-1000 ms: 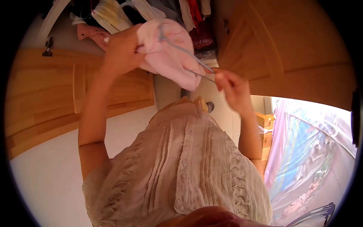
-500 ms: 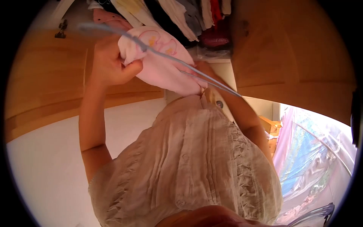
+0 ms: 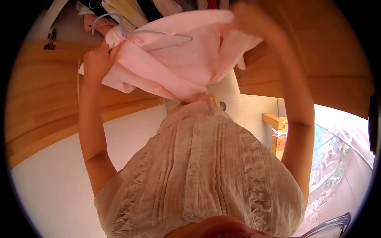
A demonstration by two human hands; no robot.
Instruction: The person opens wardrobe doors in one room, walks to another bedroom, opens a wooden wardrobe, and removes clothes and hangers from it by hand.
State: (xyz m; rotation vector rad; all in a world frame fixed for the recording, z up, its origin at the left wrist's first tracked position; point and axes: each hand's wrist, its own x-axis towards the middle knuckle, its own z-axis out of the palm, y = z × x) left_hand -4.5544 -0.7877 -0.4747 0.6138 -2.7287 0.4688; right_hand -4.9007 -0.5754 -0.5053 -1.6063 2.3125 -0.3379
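A pale pink garment point(image 3: 178, 59) with a small pink-and-yellow motif is spread between my hands in front of my chest. My left hand point(image 3: 97, 63) is closed on its bunched edge at the left, thumb on top. A grey-blue hanger point(image 3: 162, 33) lies against the cloth, its hook pointing up and left, its neck close to my left fingertips. Whether those fingers also grip the hanger is hidden. At the upper right, my right hand point(image 3: 254, 22), blurred by motion, is closed on the garment's other side and holds it stretched out.
Clothes point(image 3: 131, 14) hang in an open wardrobe behind the garment. A wooden door point(image 3: 43, 87) stands to the left, and another wooden panel point(image 3: 309, 51) to the right. Farther right are a wooden furniture piece point(image 3: 279, 135) and sheer, shiny fabric point(image 3: 337, 170).
My right hand has moved up and right, spreading the pink garment wide. The hanger has swung so its far end sits higher and more to the left. My left hand has shifted slightly left and down.
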